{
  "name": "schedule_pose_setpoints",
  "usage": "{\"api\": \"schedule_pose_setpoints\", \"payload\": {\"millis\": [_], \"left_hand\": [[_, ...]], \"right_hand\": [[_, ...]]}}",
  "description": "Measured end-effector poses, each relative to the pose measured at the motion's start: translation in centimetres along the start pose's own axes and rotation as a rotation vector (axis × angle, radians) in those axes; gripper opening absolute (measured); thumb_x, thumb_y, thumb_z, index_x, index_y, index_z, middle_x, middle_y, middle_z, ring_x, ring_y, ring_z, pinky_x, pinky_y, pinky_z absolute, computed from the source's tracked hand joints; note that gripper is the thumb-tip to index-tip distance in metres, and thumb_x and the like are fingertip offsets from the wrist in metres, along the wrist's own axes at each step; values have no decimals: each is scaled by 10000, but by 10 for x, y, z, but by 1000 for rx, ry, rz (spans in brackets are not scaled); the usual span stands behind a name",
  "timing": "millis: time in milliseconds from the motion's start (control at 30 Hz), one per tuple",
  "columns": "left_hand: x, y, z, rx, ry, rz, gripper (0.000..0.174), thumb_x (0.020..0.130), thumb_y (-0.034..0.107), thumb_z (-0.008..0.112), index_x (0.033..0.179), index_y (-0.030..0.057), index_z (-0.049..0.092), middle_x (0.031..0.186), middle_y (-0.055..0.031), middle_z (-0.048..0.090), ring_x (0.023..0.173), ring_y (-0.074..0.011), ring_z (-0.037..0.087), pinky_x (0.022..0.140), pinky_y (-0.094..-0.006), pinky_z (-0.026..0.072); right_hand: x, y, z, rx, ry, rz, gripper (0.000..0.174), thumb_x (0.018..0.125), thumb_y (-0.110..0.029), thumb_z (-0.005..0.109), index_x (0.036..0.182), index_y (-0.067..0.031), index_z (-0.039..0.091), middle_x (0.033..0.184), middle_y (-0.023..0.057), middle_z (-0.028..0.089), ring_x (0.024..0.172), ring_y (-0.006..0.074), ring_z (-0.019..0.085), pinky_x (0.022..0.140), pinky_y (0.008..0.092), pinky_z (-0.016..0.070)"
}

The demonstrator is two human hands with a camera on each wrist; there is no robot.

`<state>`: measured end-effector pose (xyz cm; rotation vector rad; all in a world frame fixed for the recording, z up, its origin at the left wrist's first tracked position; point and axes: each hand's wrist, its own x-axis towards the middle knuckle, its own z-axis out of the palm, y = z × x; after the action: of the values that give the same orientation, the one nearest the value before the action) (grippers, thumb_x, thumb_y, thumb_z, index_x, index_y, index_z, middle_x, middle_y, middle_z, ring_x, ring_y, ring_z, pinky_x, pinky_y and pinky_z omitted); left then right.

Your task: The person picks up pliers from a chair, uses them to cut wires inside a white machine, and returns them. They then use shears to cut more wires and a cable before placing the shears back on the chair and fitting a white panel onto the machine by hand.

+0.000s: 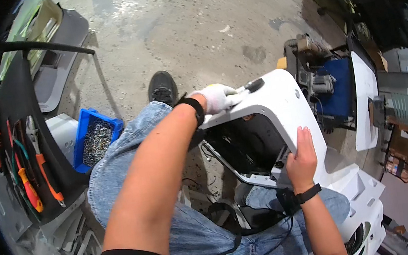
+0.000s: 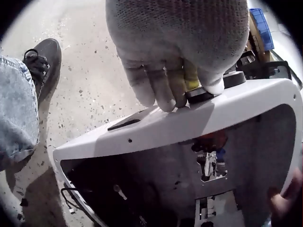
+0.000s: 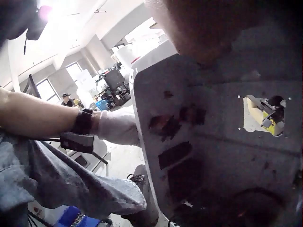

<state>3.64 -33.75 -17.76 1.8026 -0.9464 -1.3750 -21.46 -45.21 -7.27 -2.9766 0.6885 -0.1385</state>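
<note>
A white plastic casing [image 1: 280,93] with a large dark opening rests across the person's lap. At its far side, the left hand [image 1: 215,99], in a white glove, bends over the top. In the left wrist view its thumb and fingers pinch around a small black round part [image 2: 199,95] at the casing surface. A second black round part [image 2: 234,79] sits beside the thumb. The bare right hand [image 1: 302,160] grips the casing's near right rim, its fingers along the outer wall and its thumb [image 2: 283,201] at the opening's edge.
Left of the lap stands a blue bin [image 1: 81,146] of small metal fasteners. Pliers [image 1: 42,163] and a screwdriver [image 1: 28,185] lie on a black panel beside it. A machine with a blue surface [image 1: 335,87] stands at the right. A cable [image 2: 71,201] hangs by the casing.
</note>
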Motion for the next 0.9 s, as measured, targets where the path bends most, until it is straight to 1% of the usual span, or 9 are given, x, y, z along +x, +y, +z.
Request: {"api": "schedule_pose_setpoints", "payload": {"millis": [200,267,367,467,533,600,800,867,900], "left_hand": [[-11,-6,1,120,-10,-16,369,872,358,476,1085,77,586,1003,-128,623,941,-268,580,821,-336,431],[-19,-11,3,133,11,8,367,871,354,478,1087,77,585,1014,-129,619,946,-273,576,822,-340,429],[-22,-15,5,161,4,36,361,871,346,481,1091,78,582,1037,-131,610,962,-282,567,831,-344,424],[-32,-13,3,167,-9,-32,357,867,335,490,1117,94,572,1061,-131,603,997,-274,557,860,-337,412],[-39,-16,2,150,-37,-52,350,862,325,504,1120,99,574,1065,-126,604,1000,-262,559,863,-335,412],[-45,-22,1,144,-77,-62,344,860,320,512,1117,101,578,1065,-122,606,996,-259,562,860,-333,415],[-59,-40,-3,129,-200,-183,327,838,311,563,1102,121,602,1030,-87,628,954,-218,582,840,-314,427],[-59,-47,-1,-61,-272,-304,338,818,331,594,1090,131,613,1030,-78,629,952,-194,579,843,-306,424],[-57,-53,3,-76,-237,-230,343,805,347,609,1074,134,623,1029,-75,629,952,-185,576,846,-296,420]], "right_hand": [[-7,-43,-13,-5,139,-123,462,661,-21,588,1112,17,495,1117,235,495,1044,401,486,919,458,385],[-23,-54,-9,446,53,-425,331,682,-29,590,1010,4,557,1053,182,540,954,360,528,840,428,428],[-34,-93,25,744,-173,-79,172,770,-38,534,926,5,590,932,152,573,848,292,558,761,347,454],[-35,-91,91,1352,-433,974,253,899,-202,482,1066,-24,548,998,88,583,916,203,559,788,322,460],[-28,-90,121,1704,-127,1054,297,916,-239,457,1130,-37,502,1043,85,565,938,216,553,815,330,462],[-29,-89,156,1761,36,992,304,906,-212,471,1140,-21,502,1103,111,546,984,240,534,845,341,440],[-43,-121,179,1522,15,891,319,902,-207,474,1158,-17,491,1132,123,527,1022,247,504,870,347,421],[-52,-126,185,1427,8,856,326,901,-205,475,1166,-15,486,1144,128,519,1037,249,492,880,350,413],[-59,-126,186,1378,9,840,329,900,-204,475,1169,-15,484,1150,130,515,1045,251,486,885,351,409]]}}
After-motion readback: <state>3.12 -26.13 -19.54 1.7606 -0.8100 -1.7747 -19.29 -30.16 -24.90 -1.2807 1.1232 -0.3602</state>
